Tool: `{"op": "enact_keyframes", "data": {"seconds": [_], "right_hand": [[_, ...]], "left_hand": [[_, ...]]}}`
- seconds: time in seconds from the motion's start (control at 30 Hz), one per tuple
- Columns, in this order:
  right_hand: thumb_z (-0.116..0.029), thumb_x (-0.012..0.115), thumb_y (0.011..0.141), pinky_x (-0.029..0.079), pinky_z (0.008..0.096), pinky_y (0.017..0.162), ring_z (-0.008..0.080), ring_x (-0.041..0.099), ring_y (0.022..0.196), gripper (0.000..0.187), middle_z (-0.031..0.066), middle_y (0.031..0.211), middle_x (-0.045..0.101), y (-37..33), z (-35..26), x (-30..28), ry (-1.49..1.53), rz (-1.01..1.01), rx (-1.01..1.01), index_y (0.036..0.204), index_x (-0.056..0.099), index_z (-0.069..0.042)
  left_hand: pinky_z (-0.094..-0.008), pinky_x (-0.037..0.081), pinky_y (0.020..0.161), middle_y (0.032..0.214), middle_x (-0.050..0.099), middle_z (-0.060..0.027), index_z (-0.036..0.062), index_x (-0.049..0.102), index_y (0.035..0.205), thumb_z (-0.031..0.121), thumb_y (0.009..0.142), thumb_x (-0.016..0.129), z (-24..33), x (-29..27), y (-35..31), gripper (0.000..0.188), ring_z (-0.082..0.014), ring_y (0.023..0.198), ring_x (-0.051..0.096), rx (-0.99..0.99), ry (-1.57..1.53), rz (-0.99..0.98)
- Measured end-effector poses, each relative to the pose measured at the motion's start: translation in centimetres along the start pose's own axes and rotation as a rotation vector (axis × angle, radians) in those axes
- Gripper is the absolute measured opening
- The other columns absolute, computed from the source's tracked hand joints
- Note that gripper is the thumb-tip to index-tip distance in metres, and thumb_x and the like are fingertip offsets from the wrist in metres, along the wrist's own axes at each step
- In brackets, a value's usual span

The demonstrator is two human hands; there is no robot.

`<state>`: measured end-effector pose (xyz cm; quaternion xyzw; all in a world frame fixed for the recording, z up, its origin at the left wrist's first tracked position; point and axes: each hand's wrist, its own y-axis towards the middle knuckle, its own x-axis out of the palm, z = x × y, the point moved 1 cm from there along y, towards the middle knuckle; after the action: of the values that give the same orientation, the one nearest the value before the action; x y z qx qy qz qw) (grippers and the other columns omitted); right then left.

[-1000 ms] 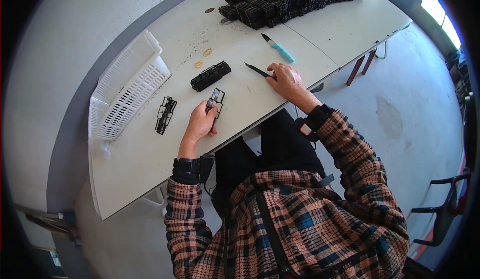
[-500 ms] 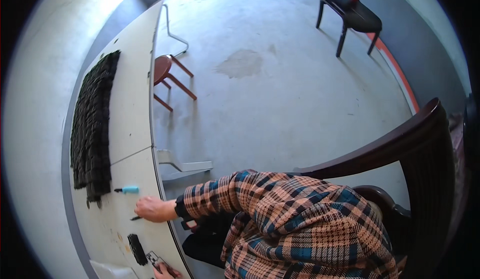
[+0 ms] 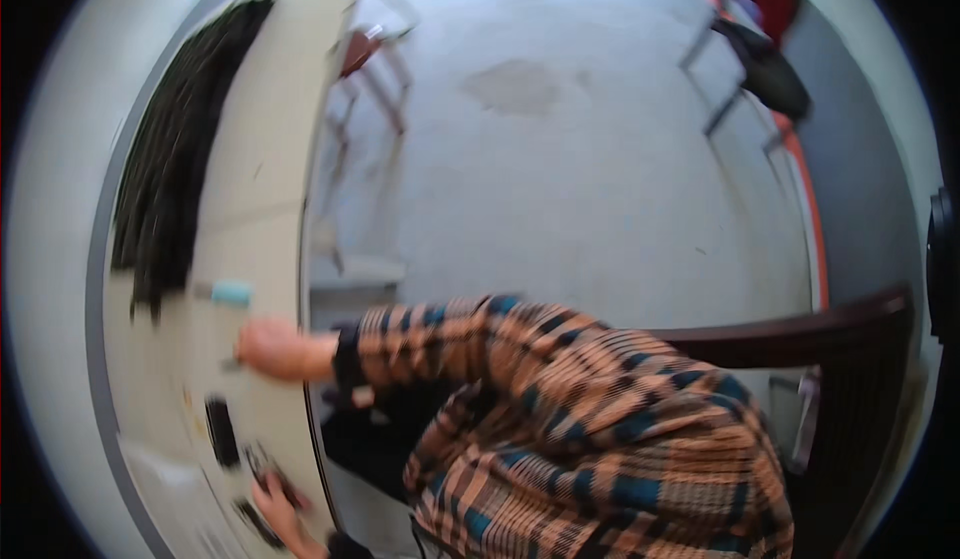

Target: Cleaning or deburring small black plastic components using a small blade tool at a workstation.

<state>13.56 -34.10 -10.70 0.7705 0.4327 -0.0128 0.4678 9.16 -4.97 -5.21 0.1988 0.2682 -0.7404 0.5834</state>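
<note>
The view is smeared by motion. My right hand (image 3: 272, 347) is closed over the pale table (image 3: 262, 174); a thin dark tip sticks out past its fingers, its kind not clear. Below it, my left hand (image 3: 278, 507) has its fingers closed around a small dark-and-light patterned object (image 3: 262, 464), too blurred to name. Beside the left hand lies a short black bristly bundle (image 3: 222, 432), with another dark oblong thing (image 3: 258, 524) close to the wrist. A light-blue-handled tool (image 3: 231, 292) rests on the table just above my right hand.
Long rows of black bundles (image 3: 180, 149) lie along the table's left side. A whitish translucent sheet or bag (image 3: 165, 479) is at the lower left. Past the table edge are a brown stool (image 3: 360, 54) and a dark chair (image 3: 765, 64). A wooden chair back (image 3: 850, 334) stands behind me.
The whole view has shifted and blurred, with the table and my right hand appearing higher. More of my left hand and wrist now shows. Both hands stay closed over the table.
</note>
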Motion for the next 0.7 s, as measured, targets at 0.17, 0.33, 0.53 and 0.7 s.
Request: {"op": "enact_keyframes", "data": {"seconds": [0.17, 0.33, 0.53, 0.7], "right_hand": [[-0.016, 0.058, 0.075, 0.052, 0.0448, 0.068, 0.0332, 0.064, 0.081, 0.013, 0.0121, 0.083, 0.064, 1.1, -1.0, -1.5, -0.115, -0.3, 0.139, 0.084, 0.064, -0.008], [-0.024, 0.067, 0.078, 0.054, 0.0387, 0.073, 0.0277, 0.068, 0.081, 0.03, 0.008, 0.081, 0.071, 1.2, -1.8, -3.8, 0.019, -0.338, 0.137, 0.103, 0.068, -0.007], [-0.025, 0.068, 0.078, 0.054, 0.0373, 0.072, 0.0254, 0.068, 0.079, 0.031, 0.0065, 0.082, 0.071, 1.1, -2.2, -3.5, -0.015, -0.372, 0.095, 0.103, 0.068, -0.006], [-0.026, 0.068, 0.079, 0.054, 0.037, 0.071, 0.0248, 0.068, 0.078, 0.031, 0.0056, 0.082, 0.07, 1.5, -2.2, -3.3, -0.032, -0.363, 0.089, 0.104, 0.069, -0.007]], "left_hand": [[-0.0272, 0.033, 0.038, 0.061, 0.045, 0.0004, 0.0062, 0.054, 0.091, 0.026, 0.097, 0.055, 2.2, 0.4, -1.3, 0.021, -0.0106, 0.04, 0.043, 0.005, -0.078, -0.025], [-0.0248, 0.032, 0.036, 0.063, 0.049, 0.0001, 0.0038, 0.056, 0.096, 0.02, 0.095, 0.057, 1.7, 0.8, -1.9, 0.016, -0.0094, 0.04, 0.044, 0.073, -0.128, -0.025], [-0.0249, 0.034, 0.035, 0.062, 0.051, -0.0005, 0.0038, 0.056, 0.094, 0.018, 0.093, 0.057, 2.3, 0.7, -2.7, 0.015, -0.0092, 0.04, 0.046, 0.039, -0.094, -0.002], [-0.0253, 0.037, 0.036, 0.061, 0.052, 0.0, 0.0052, 0.057, 0.092, 0.019, 0.092, 0.058, 2.3, 0.4, -2.2, 0.014, -0.0095, 0.039, 0.048, 0.054, -0.029, 0.002]]}}
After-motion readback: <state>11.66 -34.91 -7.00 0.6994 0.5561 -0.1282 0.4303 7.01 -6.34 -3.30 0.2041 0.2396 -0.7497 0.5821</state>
